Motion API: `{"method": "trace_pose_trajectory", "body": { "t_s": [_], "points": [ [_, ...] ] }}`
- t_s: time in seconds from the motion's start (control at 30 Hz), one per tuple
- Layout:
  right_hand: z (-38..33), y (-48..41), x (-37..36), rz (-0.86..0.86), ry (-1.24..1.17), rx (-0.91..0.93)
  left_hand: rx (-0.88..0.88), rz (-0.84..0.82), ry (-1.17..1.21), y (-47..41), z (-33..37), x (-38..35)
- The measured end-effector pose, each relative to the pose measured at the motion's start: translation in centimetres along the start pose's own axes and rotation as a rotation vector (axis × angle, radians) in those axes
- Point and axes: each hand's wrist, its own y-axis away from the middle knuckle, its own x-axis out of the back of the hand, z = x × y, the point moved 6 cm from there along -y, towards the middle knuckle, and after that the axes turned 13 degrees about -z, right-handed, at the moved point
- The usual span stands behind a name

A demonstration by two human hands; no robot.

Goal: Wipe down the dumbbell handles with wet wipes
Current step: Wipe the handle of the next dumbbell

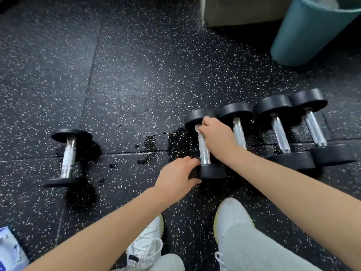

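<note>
Several black dumbbells with chrome handles lie on the speckled rubber floor. One dumbbell (pixel 204 151) lies in front of me. My right hand (pixel 215 134) is closed over the far part of its handle, pressing a white wet wipe (pixel 198 128) against it. My left hand (pixel 176 176) grips the dumbbell's near weight head (pixel 214 171). Three more dumbbells (pixel 279 132) lie side by side to the right. A separate dumbbell (pixel 68 158) lies alone at the left.
A teal bin (pixel 304 34) stands at the far right beside a grey block (pixel 240 12). A wet-wipe pack (pixel 9 249) shows at the bottom left. Wet patches darken the floor near the dumbbells. My white shoes (pixel 231 214) stand just below them.
</note>
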Motion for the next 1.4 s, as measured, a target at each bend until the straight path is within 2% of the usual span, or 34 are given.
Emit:
{"method": "trace_pose_trajectory", "body": {
  "t_s": [0.07,0.23,0.5,0.67,0.73,0.83,0.97,1.1,1.2,1.3,1.4],
  "points": [
    [-0.2,1.4,-0.6,-0.009,-0.001,0.006,0.010,-0.003,0.011,0.1,-0.2,-0.2],
    [-0.9,4.0,-0.7,-0.113,0.026,0.174,0.012,-0.003,0.006,0.1,-0.3,-0.3],
    [-0.7,0.1,0.0,-0.139,0.090,0.103,0.003,-0.009,-0.018,0.0,-0.2,-0.1],
    [-1.4,4.1,-0.9,-0.310,0.054,0.361,-0.009,-0.017,-0.027,-0.1,-0.1,-0.1],
    [-1.0,3.4,-0.9,-0.334,0.092,0.346,-0.006,-0.012,-0.019,0.0,0.0,-0.1],
    [-0.9,0.8,-0.2,-0.243,0.138,0.245,-0.002,-0.003,-0.013,0.0,-0.1,-0.1],
    [-0.8,0.7,-0.5,-0.212,0.069,0.219,0.008,-0.019,0.002,0.0,-0.3,0.0],
    [-0.7,3.8,-0.8,-0.388,-0.054,0.377,0.014,-0.021,0.029,-0.1,-0.2,0.1],
    [-0.9,3.9,-0.5,-0.468,0.006,0.429,0.019,-0.012,0.042,-0.1,-0.2,0.1],
    [-0.5,1.7,0.4,-0.358,0.077,0.369,0.025,-0.009,0.057,0.0,-0.3,0.1],
    [0.1,0.3,1.0,-0.213,-0.002,0.241,0.036,-0.018,0.075,0.1,-0.5,0.3]
  ]
}}
